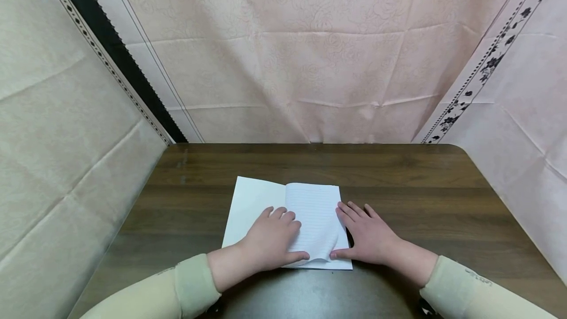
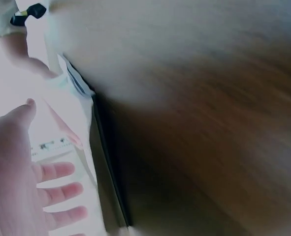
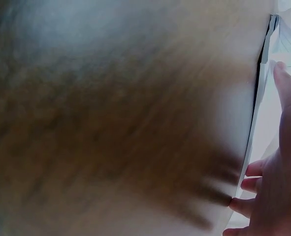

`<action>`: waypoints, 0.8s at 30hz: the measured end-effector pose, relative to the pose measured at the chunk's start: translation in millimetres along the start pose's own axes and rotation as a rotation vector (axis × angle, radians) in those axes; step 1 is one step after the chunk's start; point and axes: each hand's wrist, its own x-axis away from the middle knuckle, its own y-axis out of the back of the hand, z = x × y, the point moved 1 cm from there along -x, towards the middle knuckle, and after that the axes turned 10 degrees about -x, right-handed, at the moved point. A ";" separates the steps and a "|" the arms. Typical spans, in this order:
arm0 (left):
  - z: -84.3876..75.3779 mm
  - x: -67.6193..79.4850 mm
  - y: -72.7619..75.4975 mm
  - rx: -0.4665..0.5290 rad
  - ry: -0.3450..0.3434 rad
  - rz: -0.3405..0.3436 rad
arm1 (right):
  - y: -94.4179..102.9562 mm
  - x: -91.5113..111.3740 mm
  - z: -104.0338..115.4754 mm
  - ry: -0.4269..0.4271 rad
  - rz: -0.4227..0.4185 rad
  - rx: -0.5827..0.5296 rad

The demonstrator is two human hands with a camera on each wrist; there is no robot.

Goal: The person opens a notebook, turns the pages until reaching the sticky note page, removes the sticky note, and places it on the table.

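Find left hand [image 1: 272,242] spread wide, resting across the notebook [image 1: 254,203] from 8 o'clock; right hand [image 1: 369,238] likewise spread, touching the page [image 1: 312,206] edge at 3 o'clock. See notebook lying open on the table [image 1: 398,186], cloth [image 1: 332,68] at 12 o'clock. Expect page light, soft, easily creased; take hold at the curled 5-o'clock corner [image 1: 323,252].

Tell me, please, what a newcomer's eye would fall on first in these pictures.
Probably the open notebook, its white pages bright against the dark wooden table. Next come the left hand, over the fold, and the right hand, at the right edge beside the lined page's bent lower corner. A black strip slants between pale cloths at upper left.
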 end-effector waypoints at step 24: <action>-31.6 -16.3 8.1 -0.145 -0.216 -0.173 | -0.5 0.4 0.7 0.023 -0.024 0.013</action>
